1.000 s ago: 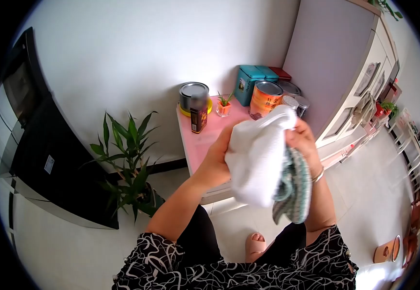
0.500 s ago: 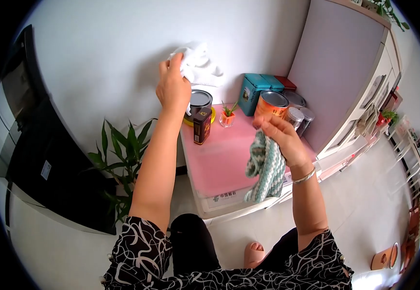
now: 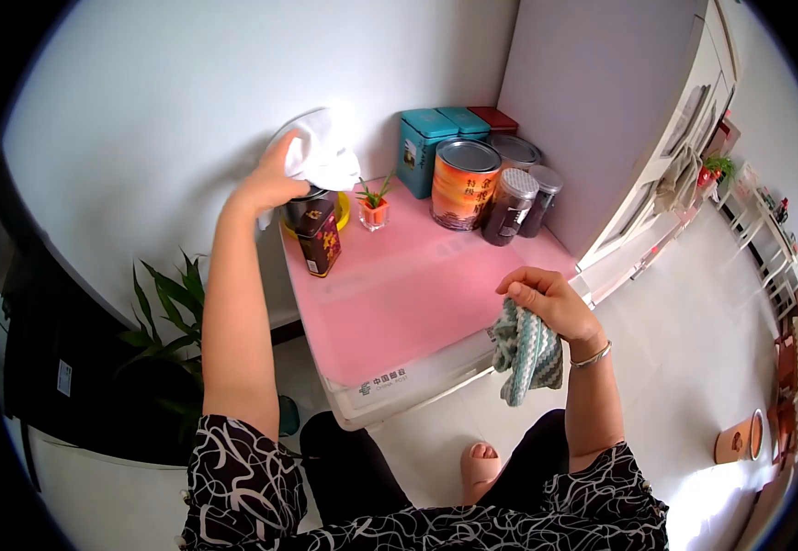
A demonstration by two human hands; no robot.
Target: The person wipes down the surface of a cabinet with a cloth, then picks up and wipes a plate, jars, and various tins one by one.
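My left hand (image 3: pixel 275 179) grips a white cloth (image 3: pixel 327 151) at the back left of the pink-topped table. Cloth and hand cover part of a dark round can (image 3: pixel 299 207), whose yellow base (image 3: pixel 343 213) shows beside it; whether the cloth rests on the can, I cannot tell. Just in front of that can stands a dark rectangular tin (image 3: pixel 319 239). A crumpled green-and-white striped cloth (image 3: pixel 532 354) hangs from my right hand (image 3: pixel 555 303), pinched between thumb and fingers near the table's front right edge.
A small potted plant (image 3: pixel 374 211) stands right of the tin. Teal tins (image 3: pixel 422 151), an orange can (image 3: pixel 466 184) and dark jars (image 3: pixel 511 209) crowd the back right, against a cabinet (image 3: pixel 592 110). A leafy plant (image 3: pixel 174 308) grows left of the table (image 3: pixel 399 312).
My left hand has lowered the white cloth toward the dark can. My right hand still holds the striped cloth, now away from the orange can. The view has shifted.
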